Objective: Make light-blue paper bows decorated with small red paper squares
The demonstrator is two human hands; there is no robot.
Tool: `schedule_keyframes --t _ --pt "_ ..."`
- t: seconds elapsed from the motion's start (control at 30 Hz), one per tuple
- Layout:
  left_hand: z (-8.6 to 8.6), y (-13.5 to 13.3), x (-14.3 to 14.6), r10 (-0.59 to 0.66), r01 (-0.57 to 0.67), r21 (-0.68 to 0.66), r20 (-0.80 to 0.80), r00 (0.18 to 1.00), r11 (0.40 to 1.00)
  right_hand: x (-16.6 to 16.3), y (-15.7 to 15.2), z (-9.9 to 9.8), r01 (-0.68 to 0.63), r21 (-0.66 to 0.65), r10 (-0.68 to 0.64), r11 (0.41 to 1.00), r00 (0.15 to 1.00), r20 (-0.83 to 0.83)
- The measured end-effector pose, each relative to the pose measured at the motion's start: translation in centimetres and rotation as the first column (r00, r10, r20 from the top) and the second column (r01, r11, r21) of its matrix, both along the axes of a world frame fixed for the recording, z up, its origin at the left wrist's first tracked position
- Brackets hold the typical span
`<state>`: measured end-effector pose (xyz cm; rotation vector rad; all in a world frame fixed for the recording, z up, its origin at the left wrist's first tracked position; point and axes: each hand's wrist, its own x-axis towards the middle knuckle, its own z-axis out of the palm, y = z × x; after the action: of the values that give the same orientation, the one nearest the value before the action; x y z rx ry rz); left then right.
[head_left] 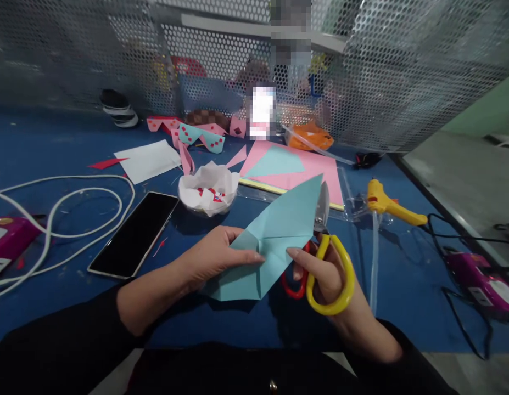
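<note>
My left hand (211, 258) pinches a folded light-blue paper (274, 236) and holds it up over the blue table (52, 148). My right hand (324, 274) grips scissors (326, 258) with one yellow and one red handle loop. Their blades stand at the paper's right edge, partly hidden behind the sheet. Both hands are closed on what they hold.
A black phone (134, 233) lies left of my hands, with white cables (60, 219) beyond it. A white bowl of paper scraps (208, 189), pink and blue sheets (291, 167), a yellow glue gun (388, 204), two magenta devices (480, 280) and a perforated metal screen (402, 71) surround the spot.
</note>
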<state>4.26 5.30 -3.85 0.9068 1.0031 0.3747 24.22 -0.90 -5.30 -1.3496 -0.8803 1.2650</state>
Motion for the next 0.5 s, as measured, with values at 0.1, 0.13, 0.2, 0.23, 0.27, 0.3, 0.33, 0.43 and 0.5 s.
schedule_keyframes --t 0.1,0.13,0.2,0.23,0.27,0.3,0.33,0.43,0.5 --pt "-0.2 -0.2 0.2 0.004 -0.004 -0.024 0.01 1.0 1.0 -0.1 0.0 -0.2 -0.009 0.009 0.009 1.0 1.0 0.017" --pt "-0.3 -0.2 0.2 0.009 -0.009 -0.026 0.011 1.0 1.0 -0.2 -0.1 -0.2 -0.018 0.01 0.017 1.0 1.0 0.018" --pt "-0.4 -0.3 0.3 0.014 -0.014 -0.022 0.008 1.0 1.0 -0.3 -0.1 -0.3 -0.028 0.015 0.028 1.0 1.0 0.007" --pt "-0.4 -0.3 0.4 0.017 -0.017 -0.02 0.008 1.0 1.0 -0.3 -0.2 -0.4 -0.034 0.021 0.034 0.999 0.999 -0.001" --pt "-0.4 -0.4 0.4 0.021 -0.02 -0.02 0.007 1.0 1.0 -0.3 -0.2 -0.5 -0.043 0.026 0.043 0.999 0.999 -0.01" --pt "-0.4 -0.3 0.4 0.027 -0.027 -0.02 0.006 1.0 0.999 -0.2 -0.2 -0.6 -0.05 0.027 0.05 0.998 0.999 -0.014" --pt "-0.4 -0.3 0.4 0.035 -0.035 -0.025 0.003 0.999 0.999 -0.2 -0.1 -0.6 -0.049 0.023 0.05 0.999 0.999 -0.014" --pt "-0.1 0.0 0.3 0.081 -0.083 -0.049 -0.049 0.996 0.995 0.4 -0.2 -0.5 0.039 0.054 -0.042 0.998 0.998 0.047" --pt "0.2 0.2 0.1 0.117 -0.122 -0.049 -0.086 0.989 0.991 1.1 -0.5 0.1 0.122 0.129 -0.143 0.984 0.976 0.164"
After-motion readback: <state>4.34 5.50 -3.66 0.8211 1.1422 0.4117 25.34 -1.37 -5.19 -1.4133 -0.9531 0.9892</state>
